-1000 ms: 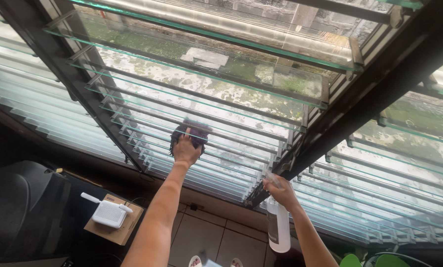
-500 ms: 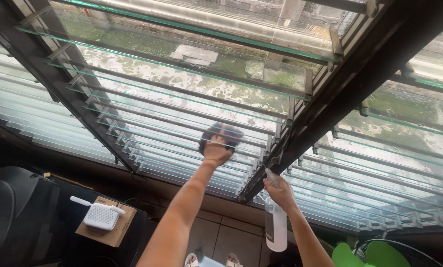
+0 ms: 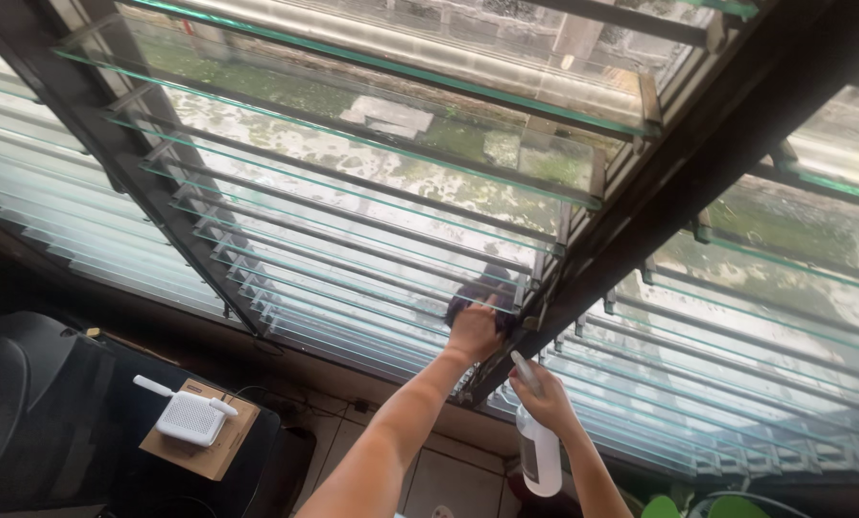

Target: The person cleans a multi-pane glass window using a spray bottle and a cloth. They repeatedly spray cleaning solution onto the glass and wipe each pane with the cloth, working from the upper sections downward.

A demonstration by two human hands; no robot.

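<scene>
the left hand (image 3: 475,331) presses a dark cloth (image 3: 480,299) against the glass louvres (image 3: 353,240), just beside the dark frame post (image 3: 641,221). the right hand (image 3: 543,395), lower and near the post's foot, grips a white spray bottle (image 3: 538,451) hanging nozzle-up. down left, a white router (image 3: 188,414) sits on a cardboard box (image 3: 199,451) on a black surface (image 3: 55,422).

Colours at a louvred window

A dark, near-black cloth (image 3: 477,297) is pressed by the left hand (image 3: 475,333) against clear glass slats (image 3: 353,240) edged in green and mottled with whitish streaks; mossy green patches are seen through them. A white, translucent spray bottle (image 3: 539,451) is gripped by the right hand (image 3: 543,393). The window frame (image 3: 698,182) is dark brown. A white router (image 3: 188,414) is set on a tan cardboard box (image 3: 204,451).
</scene>
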